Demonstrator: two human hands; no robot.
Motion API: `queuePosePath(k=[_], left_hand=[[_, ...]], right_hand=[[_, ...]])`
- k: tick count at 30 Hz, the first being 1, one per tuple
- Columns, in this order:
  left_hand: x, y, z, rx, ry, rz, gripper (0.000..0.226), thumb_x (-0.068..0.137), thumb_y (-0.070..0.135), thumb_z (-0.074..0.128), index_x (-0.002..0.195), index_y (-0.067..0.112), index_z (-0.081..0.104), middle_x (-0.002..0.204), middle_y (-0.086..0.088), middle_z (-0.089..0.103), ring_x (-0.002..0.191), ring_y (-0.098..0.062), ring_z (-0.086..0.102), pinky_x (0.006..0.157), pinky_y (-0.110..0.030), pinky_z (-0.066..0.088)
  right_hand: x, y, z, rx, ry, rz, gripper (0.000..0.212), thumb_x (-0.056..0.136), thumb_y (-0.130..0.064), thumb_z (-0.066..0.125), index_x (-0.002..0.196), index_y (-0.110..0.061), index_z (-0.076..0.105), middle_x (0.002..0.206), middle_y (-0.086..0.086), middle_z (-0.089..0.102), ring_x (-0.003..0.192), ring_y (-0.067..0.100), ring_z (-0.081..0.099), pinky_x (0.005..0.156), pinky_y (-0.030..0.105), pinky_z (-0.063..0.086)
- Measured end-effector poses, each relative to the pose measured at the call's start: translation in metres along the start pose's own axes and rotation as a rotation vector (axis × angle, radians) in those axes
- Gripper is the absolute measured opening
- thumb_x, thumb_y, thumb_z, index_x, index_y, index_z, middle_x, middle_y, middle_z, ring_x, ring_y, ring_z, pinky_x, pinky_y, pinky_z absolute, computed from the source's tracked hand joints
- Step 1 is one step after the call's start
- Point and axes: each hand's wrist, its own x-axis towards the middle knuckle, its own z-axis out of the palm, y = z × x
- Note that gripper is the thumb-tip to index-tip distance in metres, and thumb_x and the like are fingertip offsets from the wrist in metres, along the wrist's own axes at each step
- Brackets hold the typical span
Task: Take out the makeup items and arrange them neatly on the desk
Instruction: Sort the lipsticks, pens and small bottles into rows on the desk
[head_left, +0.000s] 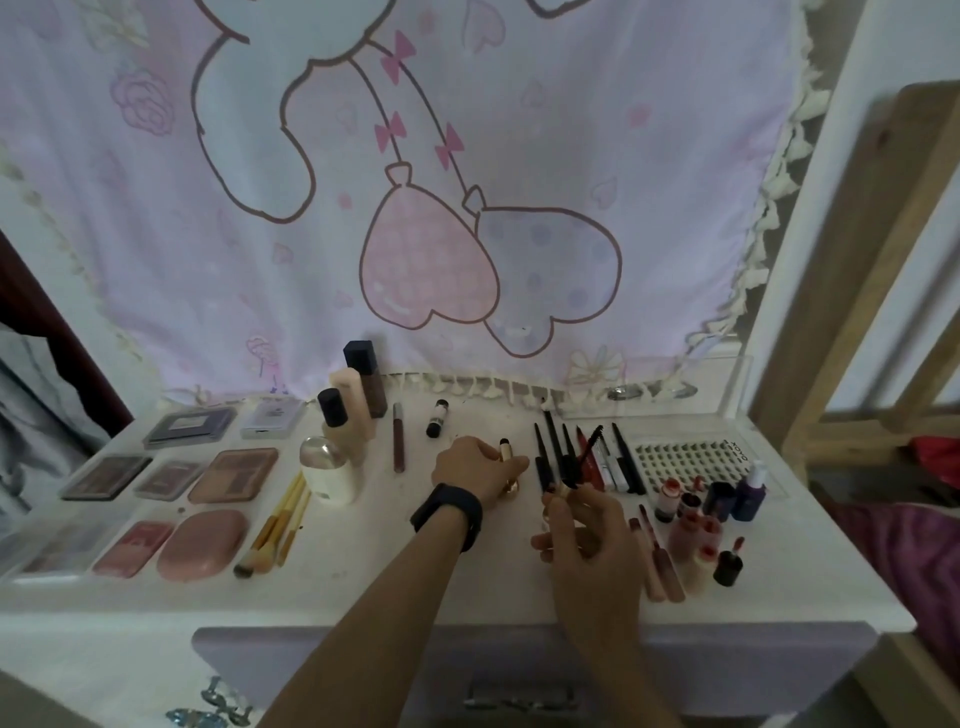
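Behind a white desk (488, 587), a pink cloth (467, 130) with heart balloons is hung. Palettes (228, 475) are laid out at the left, brushes (275, 525) and tall bottles (356, 400) are set beside them, and black pencils (550, 452) are lined up right of the middle. A gold tube (505, 452) is gripped by the left hand (475, 467) in the middle of the frame, and a mascara wand (584, 457) is pinched by the right hand (587, 530) just beside it, with its black brush tilted toward the upper right.
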Motion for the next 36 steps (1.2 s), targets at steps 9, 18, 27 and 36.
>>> queuePosePath(k=[9, 18, 27, 36], left_hand=[[0.004, -0.007, -0.007, -0.065, -0.043, 0.011, 0.023, 0.082, 0.029, 0.077, 0.064, 0.026, 0.064, 0.083, -0.01, 0.076, 0.083, -0.027, 0.073, 0.08, -0.043, 0.061], [0.01, -0.019, -0.005, -0.214, -0.08, -0.003, 0.017, 0.081, 0.028, 0.079, 0.092, 0.016, 0.079, 0.084, -0.005, 0.076, 0.082, -0.021, 0.073, 0.081, -0.038, 0.061], [0.014, -0.022, -0.005, -0.229, -0.1, -0.008, 0.014, 0.081, 0.029, 0.08, 0.089, 0.018, 0.075, 0.082, -0.005, 0.076, 0.079, -0.022, 0.074, 0.077, -0.038, 0.062], [0.005, -0.01, 0.0, 0.136, -0.065, 0.198, 0.055, 0.086, 0.049, 0.07, 0.13, 0.018, 0.058, 0.121, -0.003, 0.065, 0.104, -0.02, 0.063, 0.089, -0.032, 0.054]], right_hand=[[0.033, -0.011, 0.003, -0.22, -0.172, 0.12, 0.006, 0.092, -0.036, 0.068, 0.098, -0.037, 0.068, 0.088, -0.013, 0.072, 0.07, 0.004, 0.069, 0.061, 0.022, 0.057], [0.089, -0.011, 0.034, -0.959, -0.306, -0.01, 0.033, 0.082, -0.037, 0.066, 0.061, -0.012, 0.059, 0.054, 0.0, 0.053, 0.051, 0.014, 0.052, 0.046, 0.026, 0.032], [0.076, -0.019, 0.028, -0.967, -0.218, -0.139, 0.023, 0.094, -0.038, 0.059, 0.082, -0.019, 0.063, 0.078, -0.006, 0.061, 0.074, 0.012, 0.055, 0.062, 0.028, 0.035], [-0.02, 0.018, -0.014, -0.864, -0.109, -0.388, 0.024, 0.077, -0.009, 0.081, 0.099, -0.013, 0.071, 0.098, 0.006, 0.066, 0.084, 0.022, 0.061, 0.071, 0.023, 0.043]])
